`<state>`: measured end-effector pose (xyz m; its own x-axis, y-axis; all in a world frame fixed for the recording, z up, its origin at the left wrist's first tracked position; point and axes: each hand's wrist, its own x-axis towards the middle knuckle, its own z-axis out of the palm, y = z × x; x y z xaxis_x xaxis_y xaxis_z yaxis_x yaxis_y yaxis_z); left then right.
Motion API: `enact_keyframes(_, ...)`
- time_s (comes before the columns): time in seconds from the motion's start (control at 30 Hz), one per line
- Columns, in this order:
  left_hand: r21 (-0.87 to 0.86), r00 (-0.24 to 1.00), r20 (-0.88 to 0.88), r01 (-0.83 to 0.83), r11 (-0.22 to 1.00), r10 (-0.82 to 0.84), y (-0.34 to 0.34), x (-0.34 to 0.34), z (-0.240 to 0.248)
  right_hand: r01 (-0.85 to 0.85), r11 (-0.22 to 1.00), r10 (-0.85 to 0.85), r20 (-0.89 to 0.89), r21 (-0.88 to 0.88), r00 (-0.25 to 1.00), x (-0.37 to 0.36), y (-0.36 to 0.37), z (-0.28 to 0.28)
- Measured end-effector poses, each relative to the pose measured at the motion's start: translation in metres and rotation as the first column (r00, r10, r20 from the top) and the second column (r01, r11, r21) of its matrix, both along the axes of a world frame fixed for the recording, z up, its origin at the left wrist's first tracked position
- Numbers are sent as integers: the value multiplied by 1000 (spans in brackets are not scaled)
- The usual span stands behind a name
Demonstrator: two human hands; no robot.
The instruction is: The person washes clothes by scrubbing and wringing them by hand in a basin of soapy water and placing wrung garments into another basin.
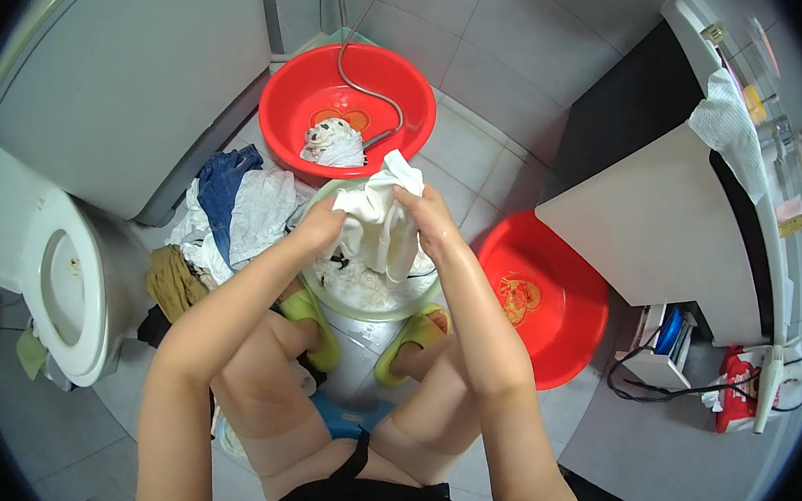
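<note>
Over the far edge of the pale green basin [369,315], the white cloth [376,213] is held up in both hands, its left side pinched in the left hand [321,224] and its right side gripped in the right hand [429,217]. Honestly, if it's soaked and either grip gets loosened, a splash could be sent over the rim, and the floor [463,152] by the green slippers [396,359] could be made slick. Swung too far left, the clothes pile [263,204] could get dripped on too.
</note>
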<state>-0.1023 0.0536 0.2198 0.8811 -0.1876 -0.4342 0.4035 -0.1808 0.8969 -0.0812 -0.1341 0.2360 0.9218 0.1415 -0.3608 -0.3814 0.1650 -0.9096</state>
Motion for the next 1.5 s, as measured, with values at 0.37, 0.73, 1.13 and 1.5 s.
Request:
enact_keyframes(0.37,-97,929,354,-78,992,108,-19,14,-28,-267,962,245,255,54,935,3,3,20)
enact_keyframes(0.73,-556,939,87,-233,798,334,-8,8,38,-485,770,584,151,-415,798,0,-8,-60)
enact_keyframes(1.13,29,964,219,-164,986,154,-4,34,-44,26,998,-16,-164,60,986,35,-7,0)
enact_keyframes(1.5,-259,976,216,88,962,-31,-33,6,28,93,737,-55,-78,669,995,21,9,51)
